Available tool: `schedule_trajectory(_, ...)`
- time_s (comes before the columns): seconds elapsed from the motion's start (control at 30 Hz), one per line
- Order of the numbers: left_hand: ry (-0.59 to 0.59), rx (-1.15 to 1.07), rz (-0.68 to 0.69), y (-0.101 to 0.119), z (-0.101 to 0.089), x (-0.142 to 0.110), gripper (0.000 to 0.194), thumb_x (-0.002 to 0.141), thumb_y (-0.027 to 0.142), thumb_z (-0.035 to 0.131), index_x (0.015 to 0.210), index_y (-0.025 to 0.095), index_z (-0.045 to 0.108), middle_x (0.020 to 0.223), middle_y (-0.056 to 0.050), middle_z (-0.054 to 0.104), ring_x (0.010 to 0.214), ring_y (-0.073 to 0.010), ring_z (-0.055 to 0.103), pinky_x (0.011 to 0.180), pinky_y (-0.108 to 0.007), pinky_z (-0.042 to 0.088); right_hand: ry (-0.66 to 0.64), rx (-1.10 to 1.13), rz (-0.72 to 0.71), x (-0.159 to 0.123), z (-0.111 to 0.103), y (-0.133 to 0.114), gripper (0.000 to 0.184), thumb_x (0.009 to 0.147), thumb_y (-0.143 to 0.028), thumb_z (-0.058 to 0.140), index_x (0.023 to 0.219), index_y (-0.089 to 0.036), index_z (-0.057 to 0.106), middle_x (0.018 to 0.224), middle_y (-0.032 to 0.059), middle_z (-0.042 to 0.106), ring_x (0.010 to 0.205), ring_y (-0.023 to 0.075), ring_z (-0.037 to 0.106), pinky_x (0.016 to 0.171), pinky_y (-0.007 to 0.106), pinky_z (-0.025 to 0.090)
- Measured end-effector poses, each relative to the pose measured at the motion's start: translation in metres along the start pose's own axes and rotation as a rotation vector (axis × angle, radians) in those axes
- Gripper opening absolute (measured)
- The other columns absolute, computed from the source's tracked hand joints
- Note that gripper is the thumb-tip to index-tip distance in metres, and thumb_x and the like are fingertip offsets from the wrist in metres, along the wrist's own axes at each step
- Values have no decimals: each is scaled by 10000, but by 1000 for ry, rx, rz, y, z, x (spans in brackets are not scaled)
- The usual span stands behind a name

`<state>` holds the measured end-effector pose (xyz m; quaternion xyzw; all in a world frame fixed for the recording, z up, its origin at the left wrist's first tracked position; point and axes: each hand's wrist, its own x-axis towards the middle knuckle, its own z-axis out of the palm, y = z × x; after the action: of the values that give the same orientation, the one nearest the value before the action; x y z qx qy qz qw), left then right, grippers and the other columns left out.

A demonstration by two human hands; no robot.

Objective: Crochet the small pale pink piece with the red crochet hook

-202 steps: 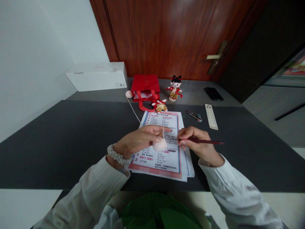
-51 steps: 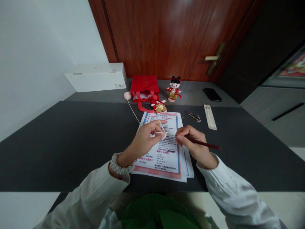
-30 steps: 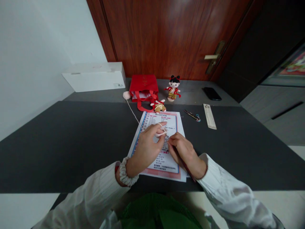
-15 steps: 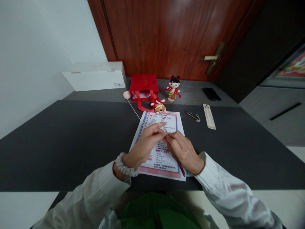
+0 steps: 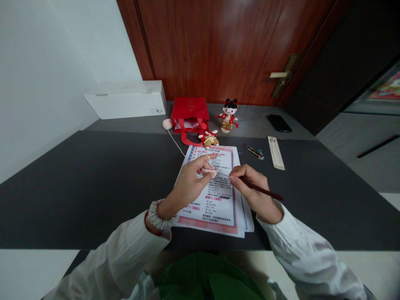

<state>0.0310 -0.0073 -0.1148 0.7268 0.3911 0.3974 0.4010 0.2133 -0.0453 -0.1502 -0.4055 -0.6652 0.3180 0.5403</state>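
My left hand (image 5: 191,180) is raised over the printed sheets, index finger stretched out, thumb and other fingers pinching pale yarn (image 5: 213,170) that loops round the index finger. Between my hands runs the thin metal shaft of a crochet hook (image 5: 265,191), its tip at the yarn by my left fingertips. My right hand (image 5: 252,188) grips the hook near its front, and the dark red handle points back to the right. The yarn leads off to a pale pink ball (image 5: 167,123). Below lie the printed pattern sheets (image 5: 218,221).
Behind the sheets lies a small headless crocheted doll body (image 5: 210,139) against a red gift bag (image 5: 189,109). A finished doll (image 5: 229,116) stands further right. Small scissors (image 5: 253,151), a white packet (image 5: 276,153), a black phone (image 5: 279,123) and a white box (image 5: 126,100) are also on the table.
My right hand has moved right, away from the left fingertips, and turned so the hook lies nearly level. The left hand has shifted slightly left and still holds the yarn.
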Motion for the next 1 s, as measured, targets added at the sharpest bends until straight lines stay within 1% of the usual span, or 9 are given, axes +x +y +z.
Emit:
schedule_trajectory(0.23,-77,-81,-27,-2,-5,0,169,787,137,598,626,180,566,864,-63,660,1204,-248,525,932,-347,402,41,418,233,6,0,6,188,807,-263,680,672,-186,575,557,-41,556,474,86,448,467,226,351)
schedule_trajectory(0.4,-116,-300,-123,-8,-1,-2,99,757,153,651,670,171,607,963,-68,664,1121,-229,551,910,-326,386,-4,637,306,8,8,4,202,799,-279,683,685,-198,537,576,-45,559,469,83,427,439,209,348)
schedule_trajectory(0.47,-124,-417,-181,-8,4,-2,37,743,147,665,748,169,636,846,-41,658,989,-204,589,869,-319,396,6,542,227,6,13,3,185,842,-278,636,715,-206,522,603,-45,550,493,90,448,464,221,374)
schedule_trajectory(0.63,-50,-630,-330,-2,16,-2,466,740,128,669,1195,157,574,664,44,596,665,-115,539,724,-276,394,-2,-245,-260,-1,17,2,97,903,-148,527,832,-214,532,761,13,582,682,146,547,614,282,449)
schedule_trajectory(0.7,-28,-671,-356,1,19,-1,461,734,127,680,1185,141,584,674,37,606,668,-105,532,720,-262,386,-20,-518,-445,-3,17,2,130,903,-91,491,861,-207,532,790,44,587,715,172,544,620,303,449)
schedule_trajectory(0.77,-35,-734,-381,3,19,-1,399,720,116,692,1112,139,624,678,32,606,687,-102,537,736,-255,385,6,-645,-555,-4,15,3,154,896,-53,480,908,-197,532,805,62,589,719,184,530,611,313,445)
schedule_trajectory(0.83,-84,-820,-420,3,17,0,359,705,100,696,1059,139,654,685,24,602,709,-107,549,760,-259,391,28,-599,-618,-5,14,5,171,887,-42,497,954,-196,528,829,63,594,720,179,526,611,309,448)
schedule_trajectory(0.9,-154,-898,-473,2,13,1,363,703,90,690,1062,141,666,713,8,609,734,-121,566,788,-279,403,26,-407,-568,-5,14,6,156,890,-71,519,951,-213,527,838,44,595,732,165,545,623,295,460)
schedule_trajectory(1.0,-205,-951,-510,0,4,1,405,706,75,669,1105,149,658,779,-17,632,784,-148,590,822,-314,417,30,-22,-247,-2,13,4,55,899,-184,563,876,-228,538,787,3,584,698,140,562,616,276,462)
